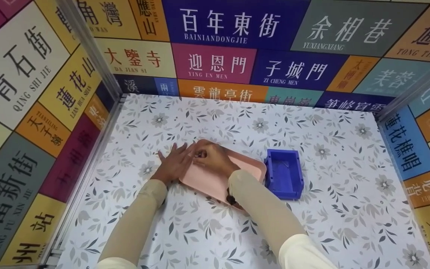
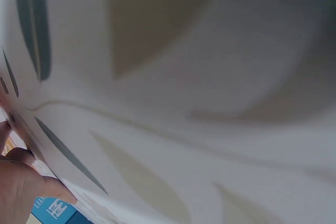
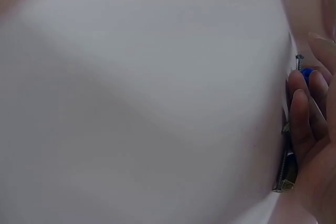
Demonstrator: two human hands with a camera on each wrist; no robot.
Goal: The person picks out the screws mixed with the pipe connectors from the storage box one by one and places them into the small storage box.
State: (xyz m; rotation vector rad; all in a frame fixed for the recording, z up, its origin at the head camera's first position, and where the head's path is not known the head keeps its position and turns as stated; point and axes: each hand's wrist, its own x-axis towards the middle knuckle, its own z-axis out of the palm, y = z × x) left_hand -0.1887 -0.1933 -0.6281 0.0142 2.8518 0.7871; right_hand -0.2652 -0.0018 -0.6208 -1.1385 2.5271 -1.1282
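Note:
A pink tray (image 1: 207,181) lies on the table, partly covered by the right forearm. My left hand (image 1: 174,162) rests flat at the tray's left side, fingers stretched toward its far corner. Over that corner my right hand (image 1: 215,158) bends its fingers down among small dark parts. In the right wrist view, a screw (image 3: 300,62) and a small blue piece (image 3: 307,73) show right at its fingertips; I cannot tell whether they are pinched. Below those fingers lie a long screw (image 3: 281,174) and a coil spring (image 3: 286,185). Only the left thumb side (image 2: 21,187) enters the left wrist view.
A blue open bin (image 1: 300,183) stands against the tray's right end. Dark small items (image 1: 231,197) sit at the tray's near edge beside the right forearm. Printed panels (image 1: 215,63) wall the flowered table (image 1: 334,224) at the back and both sides.

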